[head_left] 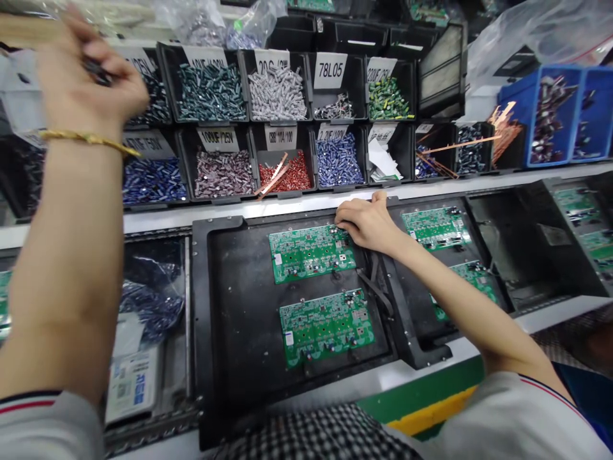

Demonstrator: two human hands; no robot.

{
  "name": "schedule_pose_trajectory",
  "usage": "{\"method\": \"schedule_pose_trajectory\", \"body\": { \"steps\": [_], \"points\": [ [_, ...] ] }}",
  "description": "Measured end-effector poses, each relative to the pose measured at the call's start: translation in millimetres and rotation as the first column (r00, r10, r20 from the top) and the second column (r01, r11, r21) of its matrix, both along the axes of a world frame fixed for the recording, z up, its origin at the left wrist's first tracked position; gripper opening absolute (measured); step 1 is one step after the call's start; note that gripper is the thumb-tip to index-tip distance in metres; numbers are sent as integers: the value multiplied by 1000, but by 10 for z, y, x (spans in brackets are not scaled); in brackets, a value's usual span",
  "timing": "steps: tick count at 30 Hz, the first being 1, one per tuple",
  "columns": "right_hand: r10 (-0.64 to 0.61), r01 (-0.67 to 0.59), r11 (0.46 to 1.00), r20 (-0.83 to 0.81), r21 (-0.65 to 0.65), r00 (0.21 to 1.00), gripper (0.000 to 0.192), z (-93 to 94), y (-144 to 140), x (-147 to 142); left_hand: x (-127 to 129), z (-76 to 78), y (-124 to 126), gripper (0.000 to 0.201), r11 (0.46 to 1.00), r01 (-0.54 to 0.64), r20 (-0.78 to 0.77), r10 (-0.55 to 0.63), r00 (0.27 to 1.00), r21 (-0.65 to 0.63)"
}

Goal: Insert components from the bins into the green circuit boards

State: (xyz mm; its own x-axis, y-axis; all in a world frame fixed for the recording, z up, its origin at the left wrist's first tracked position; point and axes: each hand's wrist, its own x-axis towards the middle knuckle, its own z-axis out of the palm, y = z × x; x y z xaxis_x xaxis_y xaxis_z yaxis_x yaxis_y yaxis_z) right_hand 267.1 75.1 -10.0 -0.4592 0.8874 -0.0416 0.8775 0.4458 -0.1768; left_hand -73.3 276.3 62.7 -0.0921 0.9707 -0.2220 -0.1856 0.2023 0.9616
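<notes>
My left hand (93, 76) is raised at the upper left, in front of the part bins. Its fingers are curled round several small dark parts (99, 71), blurred and partly hidden. At the top right corner of the upper green circuit board (311, 252), my right hand (366, 220) has its fingertips pinched together; whatever they hold is hidden. A second green circuit board (328, 326) lies below the first in the same black tray (239, 332). Both boards carry small mounted components.
Two rows of black bins hold loose components, such as blue capacitors (339, 160) and red parts (292, 174). Blue bins (531, 137) stand at the right. Another tray with a board (435, 228) sits to the right, and a bag of dark parts (153, 300) lies left.
</notes>
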Motion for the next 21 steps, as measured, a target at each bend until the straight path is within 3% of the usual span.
{"method": "schedule_pose_trajectory", "body": {
  "steps": [1,3,5,9,13,16,21],
  "points": [
    [1,-1,1000,11,-5,1000,24,10,6,-12,156,27,-184,44,1000,-10,257,11,966,-5],
    [-3,3,1000,40,-18,999,24,32,26,-40,463,42,-627,43,988,70,550,18,835,-138],
    [2,1,999,77,-36,997,24,53,61,-65,719,-7,-1121,36,932,167,594,62,802,-322],
    [4,4,996,88,-85,996,19,72,126,-72,1008,-272,-1985,19,750,461,580,-128,805,-474],
    [-148,143,985,-51,-95,988,11,140,18,-118,1099,-536,-2394,24,595,610,574,-283,768,-523],
    [-206,191,978,-233,-86,950,14,276,-215,-254,1130,-627,-2477,30,602,640,537,-377,755,-478],
    [-124,42,981,-447,-189,886,16,437,-595,-506,1188,-656,-2542,38,731,597,395,-468,791,-329]
  ]
}}
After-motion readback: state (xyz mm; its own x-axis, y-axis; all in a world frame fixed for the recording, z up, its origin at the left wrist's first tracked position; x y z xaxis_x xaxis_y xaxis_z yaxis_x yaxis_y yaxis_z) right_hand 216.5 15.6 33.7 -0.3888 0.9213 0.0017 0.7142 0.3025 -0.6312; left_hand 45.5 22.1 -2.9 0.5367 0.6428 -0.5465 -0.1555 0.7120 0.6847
